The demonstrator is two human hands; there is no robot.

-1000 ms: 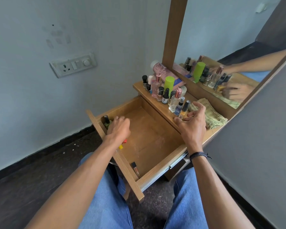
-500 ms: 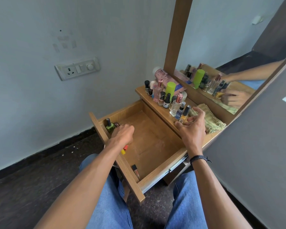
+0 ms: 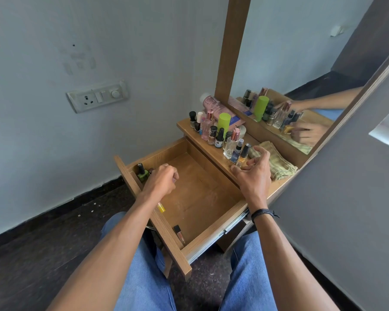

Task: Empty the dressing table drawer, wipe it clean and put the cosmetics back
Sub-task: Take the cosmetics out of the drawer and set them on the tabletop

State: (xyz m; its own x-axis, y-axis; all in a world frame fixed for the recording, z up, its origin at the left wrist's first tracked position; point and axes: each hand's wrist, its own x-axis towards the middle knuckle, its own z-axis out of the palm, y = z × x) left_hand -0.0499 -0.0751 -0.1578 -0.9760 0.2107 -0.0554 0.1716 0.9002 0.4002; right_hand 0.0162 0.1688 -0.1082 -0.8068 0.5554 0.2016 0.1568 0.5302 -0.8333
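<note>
The wooden drawer (image 3: pixel 211 237) is pulled out over my lap. Along its left side lie a green nail polish bottle (image 3: pixel 142 173), a yellow tube (image 3: pixel 161 208) and a lip gloss (image 3: pixel 179 234). My left hand (image 3: pixel 161 181) hovers in the drawer beside the green bottle, its fingers curled round a small item of which only a pinkish tip shows. With its fingers spread, my right hand (image 3: pixel 254 175) hangs at the dressing table top (image 3: pixel 279 186), just beside a yellow nail polish bottle (image 3: pixel 243 156) at the end of a row of several bottles, holding nothing.
A folded yellowish cloth (image 3: pixel 276 161) lies on the top right of my right hand. A lime-green can (image 3: pixel 224 122) and a pink pouch (image 3: pixel 211 104) stand further back against the mirror (image 3: pixel 301 63). A wall socket (image 3: pixel 97 96) is on the left.
My left hand has shifted right from the drawer's left wall, uncovering the green bottle. My right hand has spread its fingers next to the yellow bottle.
</note>
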